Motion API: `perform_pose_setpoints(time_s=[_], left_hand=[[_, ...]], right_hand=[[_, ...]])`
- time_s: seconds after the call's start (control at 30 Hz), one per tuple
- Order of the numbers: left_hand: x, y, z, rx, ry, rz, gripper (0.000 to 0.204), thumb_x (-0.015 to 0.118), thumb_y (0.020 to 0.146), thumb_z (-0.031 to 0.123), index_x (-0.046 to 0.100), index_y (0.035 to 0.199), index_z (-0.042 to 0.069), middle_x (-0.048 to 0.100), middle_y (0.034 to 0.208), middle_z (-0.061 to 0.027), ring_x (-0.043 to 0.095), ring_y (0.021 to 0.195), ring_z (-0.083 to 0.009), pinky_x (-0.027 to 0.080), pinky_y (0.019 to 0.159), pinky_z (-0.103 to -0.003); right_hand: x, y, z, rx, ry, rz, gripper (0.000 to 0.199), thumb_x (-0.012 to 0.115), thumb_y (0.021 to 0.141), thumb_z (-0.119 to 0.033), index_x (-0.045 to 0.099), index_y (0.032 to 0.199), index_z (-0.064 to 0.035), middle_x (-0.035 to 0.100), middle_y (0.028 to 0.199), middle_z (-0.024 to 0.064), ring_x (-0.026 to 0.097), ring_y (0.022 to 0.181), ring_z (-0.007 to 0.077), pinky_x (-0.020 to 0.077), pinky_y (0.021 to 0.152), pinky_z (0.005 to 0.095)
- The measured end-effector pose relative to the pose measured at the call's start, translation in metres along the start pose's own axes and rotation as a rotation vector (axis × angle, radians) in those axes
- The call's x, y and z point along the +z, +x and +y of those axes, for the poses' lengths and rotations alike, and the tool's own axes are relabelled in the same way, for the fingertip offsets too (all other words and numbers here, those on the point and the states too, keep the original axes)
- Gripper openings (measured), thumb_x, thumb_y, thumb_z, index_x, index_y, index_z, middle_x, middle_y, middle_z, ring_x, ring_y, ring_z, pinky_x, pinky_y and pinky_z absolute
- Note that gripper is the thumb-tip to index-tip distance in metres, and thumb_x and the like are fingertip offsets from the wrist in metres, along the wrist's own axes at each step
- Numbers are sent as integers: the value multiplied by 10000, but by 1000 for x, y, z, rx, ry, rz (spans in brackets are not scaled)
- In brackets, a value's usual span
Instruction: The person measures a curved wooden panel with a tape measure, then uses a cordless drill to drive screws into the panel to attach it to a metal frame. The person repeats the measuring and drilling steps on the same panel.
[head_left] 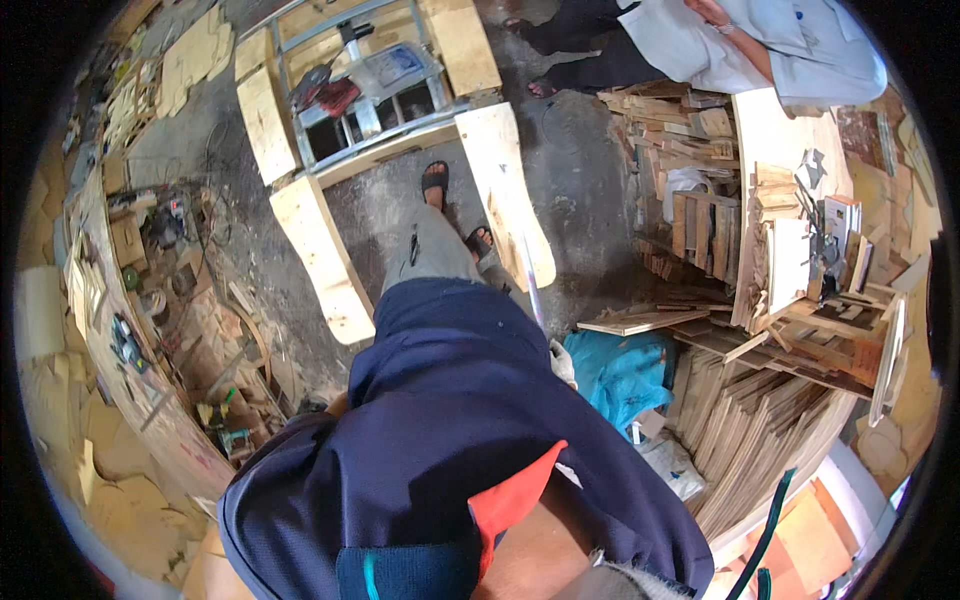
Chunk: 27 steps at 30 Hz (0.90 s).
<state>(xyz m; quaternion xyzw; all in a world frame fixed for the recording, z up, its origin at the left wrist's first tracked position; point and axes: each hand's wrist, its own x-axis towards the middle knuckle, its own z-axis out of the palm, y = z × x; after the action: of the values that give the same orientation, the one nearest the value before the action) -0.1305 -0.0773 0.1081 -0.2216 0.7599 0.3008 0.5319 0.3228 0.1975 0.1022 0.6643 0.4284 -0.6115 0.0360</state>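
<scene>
So the thing being worked on here is a grey metal frame with pale wooden boards around it, sitting straight ahead on the grey floor. Boards flank its far left and far right, and two wavy ones, the near left board and near right board, reach back toward the wearer, whose feet are between them. I'd call it partway along: the main shape looks laid out, but the middle is open metalwork, with a dark red bundle lying on it. Can't tell if the boards are fixed or just resting there (no fasteners I can make out), so joining and covering may be left to do. Hands are tough to read: a sliver of the left hand pokes out past the navy shirt, and what looks like the right hand, maybe gloved, is just beside a thin pale rod. Whether either is gripping or wide, no idea.
</scene>
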Motion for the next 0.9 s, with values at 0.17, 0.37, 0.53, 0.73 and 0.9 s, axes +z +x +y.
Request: perform_pose_setpoints(time_s=[0.17,0.37,0.53,0.73,0.9], left_hand=[[-18,-30,-86,-104,-129,96,350,577,975,296,636,1219,51,693,1077,-118,645,990,-277,500,871,-345],[5,-46,-114,-128,-202,107,333,562,985,288,637,1210,54,691,1061,-102,648,965,-261,507,839,-342],[17,-42,-88,-107,-202,99,319,550,993,281,638,1202,56,690,1047,-89,650,944,-248,512,813,-340],[11,-7,-10,-119,-188,82,304,535,1003,272,639,1192,59,689,1031,-73,652,919,-233,519,782,-337],[1,26,41,-184,-158,71,293,522,1011,265,640,1185,61,688,1018,-59,654,898,-220,525,756,-334]], right_hand=[[-21,28,73,-130,-57,22,186,534,914,-107,660,1042,-60,582,768,14,524,691,80,437,621,251],[-51,34,13,-200,-70,-27,124,533,908,-110,634,970,-73,569,766,8,516,694,80,421,608,256],[-44,58,-96,-158,-13,-43,149,530,890,-57,621,1004,-89,547,721,-35,498,579,77,429,508,262],[9,83,-186,-53,273,-47,147,537,918,-95,637,1026,-105,612,774,-30,563,617,80,467,532,264],[57,77,-239,71,353,39,172,528,921,-78,639,1051,-88,646,820,-4,583,629,99,480,547,269]])
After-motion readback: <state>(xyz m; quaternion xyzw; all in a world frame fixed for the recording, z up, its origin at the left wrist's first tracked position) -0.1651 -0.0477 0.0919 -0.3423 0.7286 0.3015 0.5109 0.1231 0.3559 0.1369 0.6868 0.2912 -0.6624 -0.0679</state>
